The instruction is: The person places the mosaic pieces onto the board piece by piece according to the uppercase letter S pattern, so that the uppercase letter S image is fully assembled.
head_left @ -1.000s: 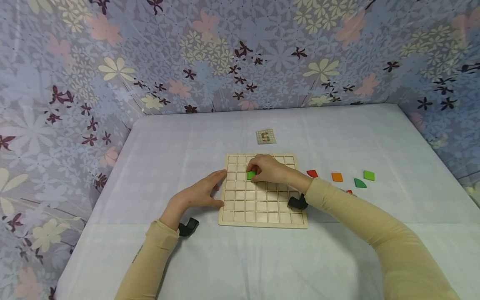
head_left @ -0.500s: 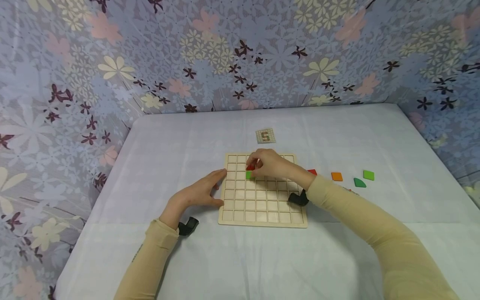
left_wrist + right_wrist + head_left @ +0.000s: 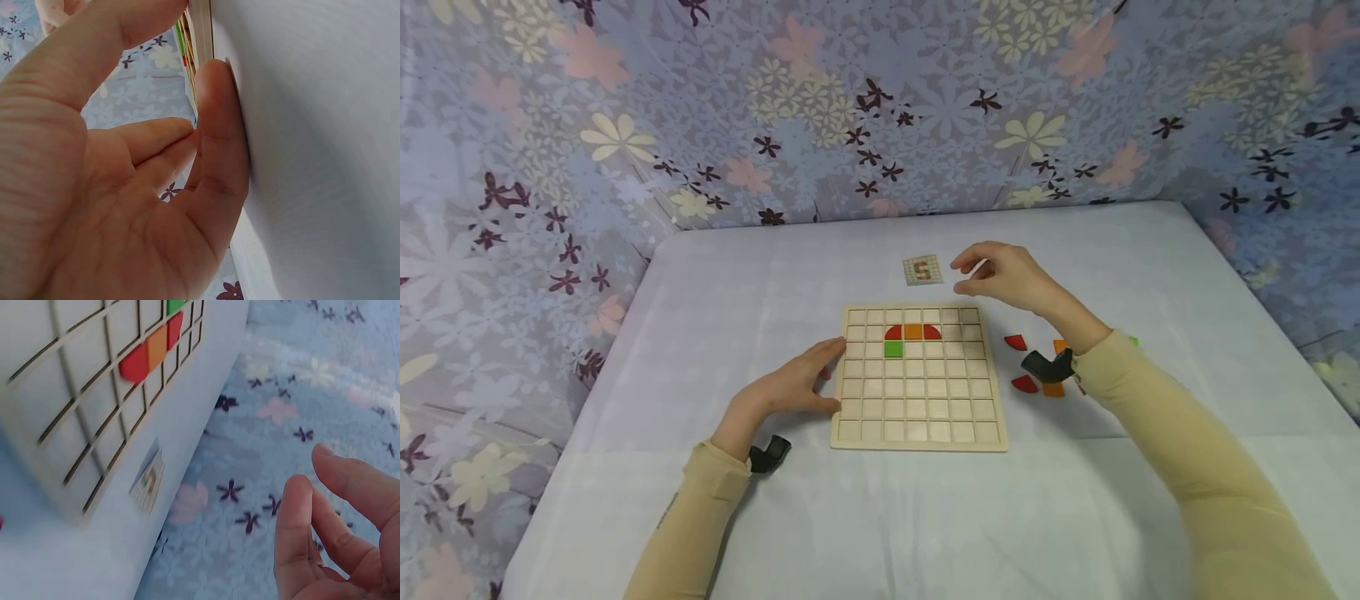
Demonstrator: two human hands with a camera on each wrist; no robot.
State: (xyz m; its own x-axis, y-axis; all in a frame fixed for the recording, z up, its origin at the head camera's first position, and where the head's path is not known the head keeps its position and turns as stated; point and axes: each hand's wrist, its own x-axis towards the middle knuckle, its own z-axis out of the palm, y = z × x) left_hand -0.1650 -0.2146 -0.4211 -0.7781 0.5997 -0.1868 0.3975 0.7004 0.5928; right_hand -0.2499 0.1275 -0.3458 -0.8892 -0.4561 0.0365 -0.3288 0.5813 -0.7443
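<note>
A wooden grid board (image 3: 917, 408) lies flat on the table. In its upper rows sit an orange square tile (image 3: 913, 332), red quarter-round tiles (image 3: 932, 332) on either side of it, and a green square tile (image 3: 893, 348) below the left red one. My left hand (image 3: 793, 385) rests at the board's left edge, thumb and fingers spread and touching it. Beyond the board's far right corner, my right hand (image 3: 1011, 273) hovers with loosely bent fingers, holding nothing; a gap shows between thumb and fingertips in the right wrist view. Just left of it lies a small pattern card (image 3: 922, 270).
Right of the board lie loose red tiles (image 3: 1024, 383) and orange tiles (image 3: 1053, 389). A green tile (image 3: 1133, 341) peeks out from behind the right sleeve, which hides part of that area. Flowered cloth (image 3: 880, 108) hangs behind the white-covered table.
A red tile that my right hand pinched now lies in the board above the green one. That hand has let go and moved right and away, near the card. My left hand stays put.
</note>
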